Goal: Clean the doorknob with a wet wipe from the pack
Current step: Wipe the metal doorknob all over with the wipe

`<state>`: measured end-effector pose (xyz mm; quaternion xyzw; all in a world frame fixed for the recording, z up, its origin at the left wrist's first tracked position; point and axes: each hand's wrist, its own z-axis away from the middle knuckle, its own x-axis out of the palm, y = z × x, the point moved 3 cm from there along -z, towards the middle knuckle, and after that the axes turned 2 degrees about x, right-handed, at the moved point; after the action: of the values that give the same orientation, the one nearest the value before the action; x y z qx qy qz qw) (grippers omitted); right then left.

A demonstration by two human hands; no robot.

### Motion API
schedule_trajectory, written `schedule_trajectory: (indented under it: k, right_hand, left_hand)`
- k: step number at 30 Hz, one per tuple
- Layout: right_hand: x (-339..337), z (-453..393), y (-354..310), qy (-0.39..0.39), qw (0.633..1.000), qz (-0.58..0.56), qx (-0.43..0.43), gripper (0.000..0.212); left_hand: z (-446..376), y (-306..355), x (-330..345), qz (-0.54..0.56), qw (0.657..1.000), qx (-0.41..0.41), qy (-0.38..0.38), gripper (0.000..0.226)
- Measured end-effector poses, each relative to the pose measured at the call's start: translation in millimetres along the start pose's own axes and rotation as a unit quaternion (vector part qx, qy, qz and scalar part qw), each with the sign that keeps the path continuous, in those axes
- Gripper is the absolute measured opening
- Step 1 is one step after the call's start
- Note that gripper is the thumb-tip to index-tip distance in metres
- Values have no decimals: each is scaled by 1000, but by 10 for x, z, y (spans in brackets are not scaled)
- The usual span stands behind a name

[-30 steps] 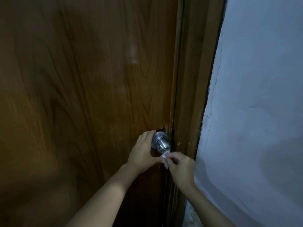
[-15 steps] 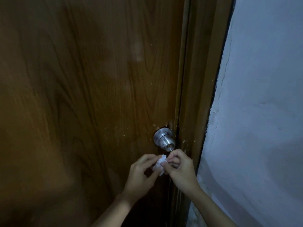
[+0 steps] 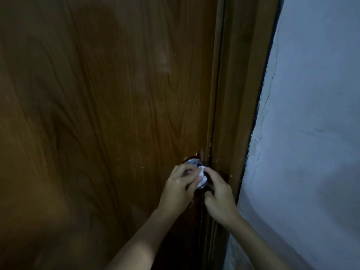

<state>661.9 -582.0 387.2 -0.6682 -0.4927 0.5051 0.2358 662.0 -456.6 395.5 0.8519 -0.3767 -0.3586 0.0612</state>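
Note:
A round silver doorknob (image 3: 193,163) sits low on the brown wooden door (image 3: 116,114), near its right edge. Only the knob's top and a sliver of its lower rim show. A small crumpled white wet wipe (image 3: 201,177) is pressed over the knob's front. My left hand (image 3: 178,190) comes from the lower left, fingers curled over the knob and thumb on the wipe. My right hand (image 3: 219,198) closes in from the right, fingertips on the wipe's right edge. The wipe pack is not in view.
A brown door frame (image 3: 239,114) runs down just right of the knob. Beyond it stands a pale, cracked plaster wall (image 3: 311,133). The light is dim.
Both hands held the wipe below the bare knob half a second ago. They have risen and now cover the knob with the wipe.

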Motion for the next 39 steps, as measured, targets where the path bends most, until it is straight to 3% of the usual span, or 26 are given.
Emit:
schedule_trajectory:
  k: [7, 14, 19, 24, 31, 35, 37, 39]
  right_hand:
    - [-3, -74, 10, 22, 999, -42, 20, 46]
    - [-32, -130, 31, 16, 998, -49, 44, 39]
    - [-45, -114, 18, -4, 997, -54, 58, 44]
    - [-52, -107, -7, -11, 997, -57, 60, 47]
    - [-92, -114, -36, -19, 995, -71, 65, 45]
    - [-119, -119, -61, -39, 994, -75, 75, 44]
    - [-130, -117, -73, -49, 993, -76, 79, 43]
    - [-143, -119, -76, -56, 992, -76, 82, 42]
  left_hand:
    - [207, -96, 33, 47, 989, -107, 85, 32]
    - [97, 16, 123, -109, 993, -4, 40, 40]
    - [241, 52, 208, -122, 988, -44, 87, 39]
    - [260, 169, 249, -41, 977, -142, 151, 44]
    - [242, 236, 227, 68, 938, -286, 183, 38]
    - [229, 215, 205, 151, 910, -352, 157, 13]
    - [234, 201, 226, 214, 875, -407, 150, 4]
    - [229, 179, 277, 294, 817, -476, 141, 5]
